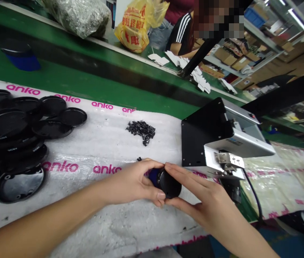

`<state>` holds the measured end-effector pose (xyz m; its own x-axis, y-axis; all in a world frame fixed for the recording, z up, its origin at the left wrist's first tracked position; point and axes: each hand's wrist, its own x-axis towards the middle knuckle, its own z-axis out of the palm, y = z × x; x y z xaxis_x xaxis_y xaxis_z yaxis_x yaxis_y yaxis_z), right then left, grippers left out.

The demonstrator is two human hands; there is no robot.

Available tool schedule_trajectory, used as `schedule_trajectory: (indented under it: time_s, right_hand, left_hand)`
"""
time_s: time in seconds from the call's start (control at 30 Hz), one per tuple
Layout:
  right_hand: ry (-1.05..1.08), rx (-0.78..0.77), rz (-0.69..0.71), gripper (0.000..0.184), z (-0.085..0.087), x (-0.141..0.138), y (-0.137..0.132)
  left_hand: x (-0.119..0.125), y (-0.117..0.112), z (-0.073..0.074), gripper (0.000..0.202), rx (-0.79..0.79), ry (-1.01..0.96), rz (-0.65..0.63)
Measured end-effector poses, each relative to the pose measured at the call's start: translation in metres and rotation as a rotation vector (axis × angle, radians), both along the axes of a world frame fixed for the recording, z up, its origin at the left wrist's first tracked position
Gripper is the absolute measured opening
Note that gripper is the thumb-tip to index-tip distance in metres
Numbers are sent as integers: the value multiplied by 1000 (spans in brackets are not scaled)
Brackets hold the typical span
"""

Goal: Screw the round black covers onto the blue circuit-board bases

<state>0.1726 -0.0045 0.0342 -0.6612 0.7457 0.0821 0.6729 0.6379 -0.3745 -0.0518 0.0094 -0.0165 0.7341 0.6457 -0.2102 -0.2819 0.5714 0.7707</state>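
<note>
1. Left hand (131,184) and right hand (204,191) met, as I watched through the head camera, on one blue-and-black cylindrical housing (170,184), held up over the near part of the desk (98,86).
2. I had the left hand curled around the blue body, thumb on the near side and fingers on the far side.
3. My right hand was partly spread, gripping the black end between its fingers at the far edge and its thumb at the near edge.
4. Beneath them I saw a white foam sheet (109,134) printed "anko" in pink.
5. Just beyond the hands lay a loose pile of small black pieces (141,130).
6. On my left, round black covers (73,117) overlapped in a heap, and another blue-and-black container (23,59) stood farther back.
7. To my right, near that hand, sat a black-and-silver machine (205,134).
8. Across from me, a person in a striped sleeve (184,28) sat near a yellow plastic bag (133,28) and scattered white cards (200,80).
</note>
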Motion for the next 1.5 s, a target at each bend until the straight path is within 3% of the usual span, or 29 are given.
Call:
schedule_trajectory:
  time_s: [0.13,0.27,0.33,0.4,0.47,0.57,0.6,0.67,0.77,0.87,1.0,1.1,1.2,1.33,1.5]
  right_hand:
    - [-81,-86,4,52,7,-4,7]
    - [-81,-123,-28,60,9,-10,4]
    - [-37,-148,-10,64,10,-8,-1]
    - [101,-120,-42,52,14,4,-5]
    - [326,69,-374,31,17,28,-6]
    - [488,344,-1121,36,14,81,1]
    - [473,321,-1231,40,10,99,5]
    - [458,169,-1311,41,-4,129,16]
    - [553,-60,-1279,30,-26,151,26]
    - [794,-129,-1115,36,-29,146,23]
    - [1160,7,-875,56,6,118,10]
    - [1367,24,-631,51,39,88,11]
    - [1483,131,-451,53,57,60,25]
    - [1511,315,-469,49,56,39,50]
    - [1464,253,-494,50,43,45,60]
  left_hand:
    - [9,-2,10,44,13,148,70]
    - [24,-7,14,28,85,340,170]
    - [29,-9,12,27,96,379,187]
    - [31,-9,11,33,80,404,173]
    - [31,-8,11,43,52,442,154]
    - [31,-4,12,57,24,507,135]
    - [32,-2,13,61,22,524,124]
    - [34,2,13,66,41,541,90]
    - [40,10,14,66,71,545,10]
    - [48,14,16,66,65,575,-17]
    - [56,16,20,65,25,591,-7]
    - [57,16,20,66,5,588,2]
    - [56,16,18,64,10,594,14]
    - [56,14,17,58,43,591,18]
    - [57,14,19,56,66,585,15]
